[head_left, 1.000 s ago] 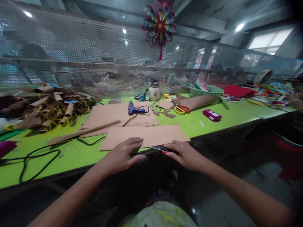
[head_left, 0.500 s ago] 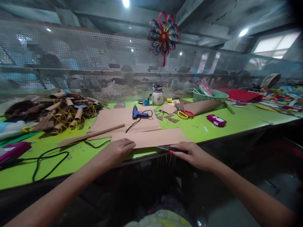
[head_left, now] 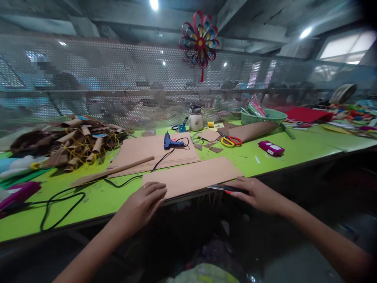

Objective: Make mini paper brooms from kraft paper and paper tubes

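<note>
A rectangular sheet of brown kraft paper [head_left: 191, 175] lies along the front edge of the green table. At its left front corner is my left hand [head_left: 149, 200], fingers on top and thumb at the near edge, gripping the paper. My right hand [head_left: 255, 192] is closed round the black-and-red handle of a knife [head_left: 217, 188]. The silver blade points left, close to the sheet's front edge. Behind the sheet, a stack of brown paper [head_left: 141, 149] carries a blue glue gun [head_left: 172, 142] and a rolled paper stick [head_left: 132, 165].
Scissors [head_left: 231, 141] lie among paper scraps, near a bottle [head_left: 196, 119]. A magenta box [head_left: 271, 148] and green basket [head_left: 265, 118] stand to the right. Brown paper rolls with yellow string [head_left: 85, 141] are piled at left, above a black cord [head_left: 64, 214]. A mesh screen [head_left: 118, 74] stands behind.
The kraft sheet has shifted slightly right and toward me, more of its left part showing. My right hand and the knife have moved right; my left hand has slid a little lower.
</note>
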A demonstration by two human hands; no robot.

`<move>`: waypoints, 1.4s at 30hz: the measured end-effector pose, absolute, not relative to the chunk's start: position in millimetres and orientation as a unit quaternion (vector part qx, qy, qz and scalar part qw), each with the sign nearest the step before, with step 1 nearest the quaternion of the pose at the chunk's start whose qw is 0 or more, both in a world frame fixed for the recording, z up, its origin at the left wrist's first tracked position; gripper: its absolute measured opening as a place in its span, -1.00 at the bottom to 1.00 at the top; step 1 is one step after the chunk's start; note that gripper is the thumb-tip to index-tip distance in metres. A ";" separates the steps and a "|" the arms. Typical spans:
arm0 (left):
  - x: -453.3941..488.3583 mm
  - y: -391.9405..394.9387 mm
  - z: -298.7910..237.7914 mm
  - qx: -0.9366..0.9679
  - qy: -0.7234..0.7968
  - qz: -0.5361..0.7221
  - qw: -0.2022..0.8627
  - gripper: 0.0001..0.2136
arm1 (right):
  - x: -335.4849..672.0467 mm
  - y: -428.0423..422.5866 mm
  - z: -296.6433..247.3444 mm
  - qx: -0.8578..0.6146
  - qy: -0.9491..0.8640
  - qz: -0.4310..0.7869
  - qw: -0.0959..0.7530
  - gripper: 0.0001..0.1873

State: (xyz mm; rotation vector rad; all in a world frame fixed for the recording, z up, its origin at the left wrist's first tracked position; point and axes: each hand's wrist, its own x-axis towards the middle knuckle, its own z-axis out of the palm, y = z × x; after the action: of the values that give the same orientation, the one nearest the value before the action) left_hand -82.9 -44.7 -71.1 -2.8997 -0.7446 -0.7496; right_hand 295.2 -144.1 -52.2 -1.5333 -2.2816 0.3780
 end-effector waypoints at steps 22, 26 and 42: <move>-99.7 -55.5 -72.8 -0.944 -0.262 -0.199 0.010 -0.68 | 227.1 -139.5 -56.5 -0.499 -0.825 0.162 0.210 -0.63; -99.6 -60.0 -69.6 -0.942 -0.277 -0.189 -0.005 -0.64 | 223.7 -138.1 -52.9 -0.498 -0.828 0.166 0.198 -0.62; -100.4 -66.5 -65.2 -0.938 -0.289 -0.185 -0.046 -0.55 | 219.1 -139.3 -61.6 -0.493 -0.828 0.175 0.201 -0.60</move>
State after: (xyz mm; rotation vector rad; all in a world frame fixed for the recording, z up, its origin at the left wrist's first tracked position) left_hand -100.4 -66.5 -65.2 -3.0376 -0.9355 -0.5988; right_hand 219.1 -139.3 -61.6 -1.3769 -2.3136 0.4876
